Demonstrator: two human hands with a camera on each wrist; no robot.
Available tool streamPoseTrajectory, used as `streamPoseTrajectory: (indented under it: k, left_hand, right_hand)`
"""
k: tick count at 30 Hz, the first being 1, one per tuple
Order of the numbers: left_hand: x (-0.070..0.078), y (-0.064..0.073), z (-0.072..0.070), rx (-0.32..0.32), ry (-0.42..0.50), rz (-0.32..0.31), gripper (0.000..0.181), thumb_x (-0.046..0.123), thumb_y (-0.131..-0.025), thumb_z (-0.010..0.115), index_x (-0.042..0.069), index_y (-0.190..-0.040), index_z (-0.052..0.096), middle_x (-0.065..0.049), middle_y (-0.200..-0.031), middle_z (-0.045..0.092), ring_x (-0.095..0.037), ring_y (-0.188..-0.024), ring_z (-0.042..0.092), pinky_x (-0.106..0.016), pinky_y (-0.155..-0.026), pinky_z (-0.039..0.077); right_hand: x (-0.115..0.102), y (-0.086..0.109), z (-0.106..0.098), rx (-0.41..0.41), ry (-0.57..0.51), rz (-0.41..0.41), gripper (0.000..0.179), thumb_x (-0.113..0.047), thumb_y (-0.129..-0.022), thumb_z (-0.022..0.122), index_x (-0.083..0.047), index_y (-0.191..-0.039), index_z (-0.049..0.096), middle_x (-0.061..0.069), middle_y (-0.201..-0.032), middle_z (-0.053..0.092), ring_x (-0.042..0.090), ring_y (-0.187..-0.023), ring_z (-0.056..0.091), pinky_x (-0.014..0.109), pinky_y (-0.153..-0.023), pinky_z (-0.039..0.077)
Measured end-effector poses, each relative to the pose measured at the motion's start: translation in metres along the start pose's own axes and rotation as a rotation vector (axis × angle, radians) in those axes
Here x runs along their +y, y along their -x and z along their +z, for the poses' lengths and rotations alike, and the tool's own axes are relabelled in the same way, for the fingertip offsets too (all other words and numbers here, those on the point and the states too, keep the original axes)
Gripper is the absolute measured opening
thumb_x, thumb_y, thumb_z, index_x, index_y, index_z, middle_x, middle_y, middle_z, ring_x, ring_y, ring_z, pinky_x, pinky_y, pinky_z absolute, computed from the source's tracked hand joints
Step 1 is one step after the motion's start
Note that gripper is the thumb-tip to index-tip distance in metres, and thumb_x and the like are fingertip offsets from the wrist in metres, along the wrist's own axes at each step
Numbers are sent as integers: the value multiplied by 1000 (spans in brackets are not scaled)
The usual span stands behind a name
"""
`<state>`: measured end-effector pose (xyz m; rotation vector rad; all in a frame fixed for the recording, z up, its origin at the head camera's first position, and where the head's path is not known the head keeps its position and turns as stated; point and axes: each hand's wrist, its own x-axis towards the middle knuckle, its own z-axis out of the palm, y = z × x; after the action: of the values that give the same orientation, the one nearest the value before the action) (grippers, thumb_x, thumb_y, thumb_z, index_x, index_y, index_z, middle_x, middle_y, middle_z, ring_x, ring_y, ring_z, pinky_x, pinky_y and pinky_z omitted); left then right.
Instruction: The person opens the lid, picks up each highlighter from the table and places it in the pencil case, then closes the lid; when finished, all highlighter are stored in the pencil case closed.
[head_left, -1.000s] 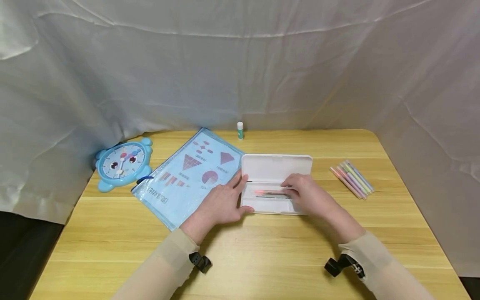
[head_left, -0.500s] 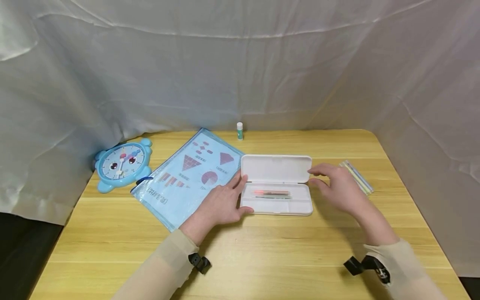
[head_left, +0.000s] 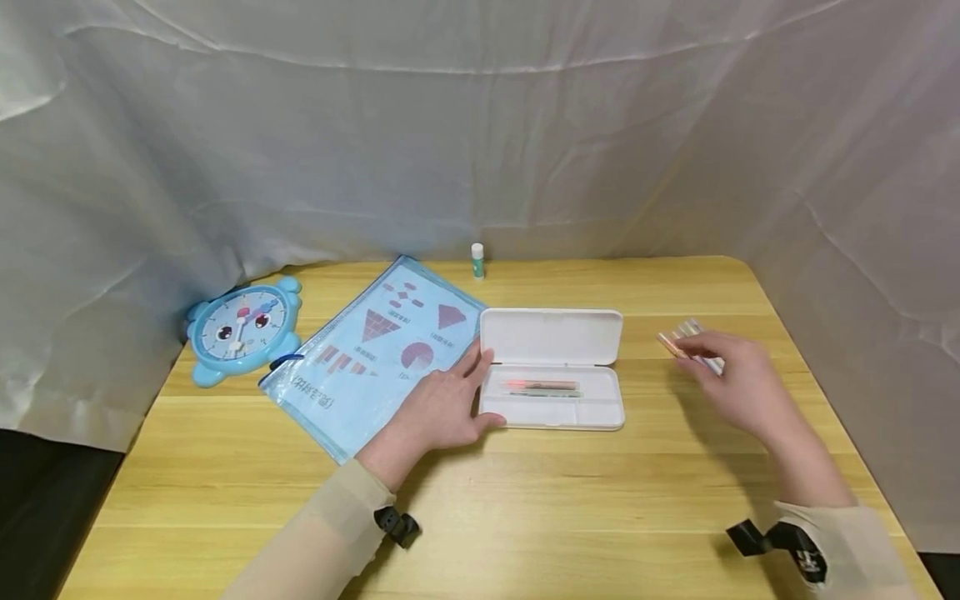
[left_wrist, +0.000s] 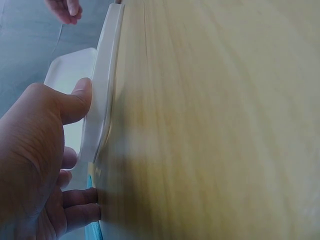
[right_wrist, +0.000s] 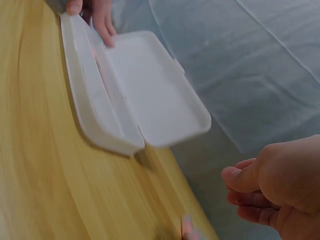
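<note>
A white pencil case lies with its lid raised, and a reddish pen and a thin dark one lie in its back compartment. At its left end rests my left hand, fingers spread, thumb on the front corner and fingertips by the hinge. Over on the right, my right hand is above several slim pastel pens, covering most of them. In the right wrist view its fingers are loosely bent near the thumb, with nothing seen between them, and a blurred pink pen tip shows below.
A blue zip folder with printed charts reaches under the left hand. Beyond it lies a blue toy clock. A glue stick stands at the table's back edge, before the grey curtain.
My right hand has left the pencil case and moved right to the pastel pens; the two pens stay behind in the compartment. My left hand has stayed at the case.
</note>
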<state>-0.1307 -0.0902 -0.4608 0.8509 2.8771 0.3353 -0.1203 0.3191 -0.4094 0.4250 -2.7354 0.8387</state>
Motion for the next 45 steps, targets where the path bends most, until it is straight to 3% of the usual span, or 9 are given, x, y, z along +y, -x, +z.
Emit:
streamPoseTrajectory:
  k: [3,8,17,26,34,41,45]
  left_hand:
    - [0,1,-1,4,-1,0,103,69,-97,61,4,-168,26,-20,-173,17,-32,-82,72,-44,-82,57]
    - [0,2,-2,15,-2,4,102,68,-97,62,3,-167,27,-20,-173,18,-31,-78,72,-43,-79,57]
    - [0,1,-2,19,-3,2,102,69,-97,61,4,-167,27,-20,-173,18,-33,-81,73,-44,-80,57]
    - [-1,0,-1,12,-11,0,102,68,-97,61,4,-168,26,-21,-173,18,-30,-75,71,-42,-77,56]
    - [1,1,-1,-1,3,-8,102,68,-97,61,4,-168,26,-19,-173,17,-34,-84,73,-45,-84,56]
    - [0,1,1,9,1,-2,102,68,-97,62,4,-168,26,-20,-173,18,-35,-89,73,-45,-84,57]
    - [0,0,1,8,0,-2,102,68,-97,61,4,-168,26,-20,-173,18,-35,-89,73,-46,-84,57]
  right_hand:
    - [8,4,-4,1,9,50,20,-3,-95,78,4,-114,77,23,-109,76,45,-100,70,63,-82,50]
    - [25,11,-8,-20,18,118,23,-5,-97,76,8,-116,75,30,-109,74,55,-101,67,69,-81,49]
    - [46,23,-5,-47,68,213,26,-7,-95,79,11,-113,74,34,-103,72,48,-91,69,60,-74,53]
    - [48,28,9,-49,114,183,17,-1,-91,80,9,-103,75,26,-94,72,40,-81,69,58,-70,55]
    - [45,28,17,-45,154,159,17,0,-90,79,10,-104,76,29,-96,71,42,-82,68,62,-71,54]
    - [45,28,23,-85,164,170,17,-1,-92,77,9,-105,76,14,-83,71,35,-75,65,54,-68,52]
    - [46,29,25,-79,151,190,17,-2,-93,75,9,-106,76,16,-84,72,37,-78,66,56,-70,52]
